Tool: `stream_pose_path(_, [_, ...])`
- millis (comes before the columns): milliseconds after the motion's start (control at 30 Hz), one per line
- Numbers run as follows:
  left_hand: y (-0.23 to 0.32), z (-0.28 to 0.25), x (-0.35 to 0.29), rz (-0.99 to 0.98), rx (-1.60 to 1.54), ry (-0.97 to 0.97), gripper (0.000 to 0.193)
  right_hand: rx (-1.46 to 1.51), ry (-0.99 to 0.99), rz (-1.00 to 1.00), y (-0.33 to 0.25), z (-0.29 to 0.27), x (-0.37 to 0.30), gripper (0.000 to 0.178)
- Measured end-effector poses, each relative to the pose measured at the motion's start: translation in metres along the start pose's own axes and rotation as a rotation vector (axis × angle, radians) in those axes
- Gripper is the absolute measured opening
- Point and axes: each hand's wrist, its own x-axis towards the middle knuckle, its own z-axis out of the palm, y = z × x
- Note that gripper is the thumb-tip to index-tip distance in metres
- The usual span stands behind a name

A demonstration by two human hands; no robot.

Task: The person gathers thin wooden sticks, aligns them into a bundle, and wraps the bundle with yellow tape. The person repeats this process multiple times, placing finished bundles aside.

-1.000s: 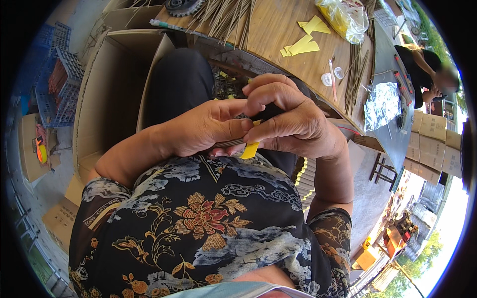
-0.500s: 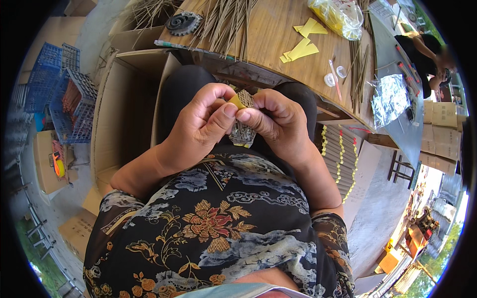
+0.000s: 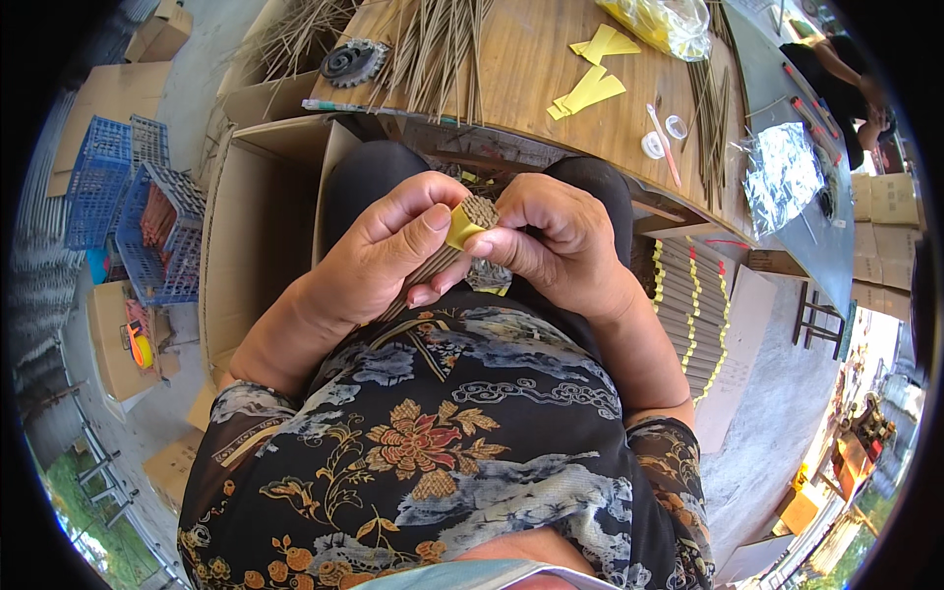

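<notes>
A bundle of thin brown sticks [image 3: 424, 272] lies slantwise above my lap, its end pointing up and away from me. Around that end runs a yellow paper band [image 3: 459, 232]. My left hand [image 3: 398, 236] is closed round the bundle, thumb along the band and fingertips showing beneath the sticks. On the other side, my right hand [image 3: 551, 236] pinches the edge of the yellow band between thumb and forefinger. Part of the bundle is hidden behind my left hand and wrist.
Ahead stands a wooden table [image 3: 531, 59] with loose sticks [image 3: 433, 54], yellow paper strips [image 3: 590, 90], a toothed black wheel [image 3: 352, 63] and a small white tub [image 3: 653, 146]. An open cardboard box [image 3: 261, 236] is at my left; banded bundles [image 3: 688, 315] lie at my right.
The bundle has tilted, so its length now shows below my left hand. Both hands stay on the banded end. The view has shifted slightly.
</notes>
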Motion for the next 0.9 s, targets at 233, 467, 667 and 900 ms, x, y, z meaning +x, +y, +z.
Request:
stream_pose_path(233, [0.001, 0.001, 0.007, -0.049, -0.013, -0.088, 0.026, 0.142, 0.141, 0.088, 0.003, -0.005, -0.002, 0.031])
stream_pose_path(467, [0.014, 0.007, 0.012, 0.153, 0.662, -0.056, 0.033, -0.044, 0.112, -0.173, 0.008, -0.02, 0.004, 0.033])
stream_pose_path(667, [0.017, 0.017, 0.027, -0.194, 0.248, -0.125, 0.034, -0.037, 0.023, -0.12, 0.006, -0.04, -0.002, 0.039])
stream_pose_path(900, [0.007, 0.03, 0.051, -0.132, 0.294, 0.071, 0.036, 0.068, 0.151, 0.094, 0.021, -0.073, -0.016, 0.034])
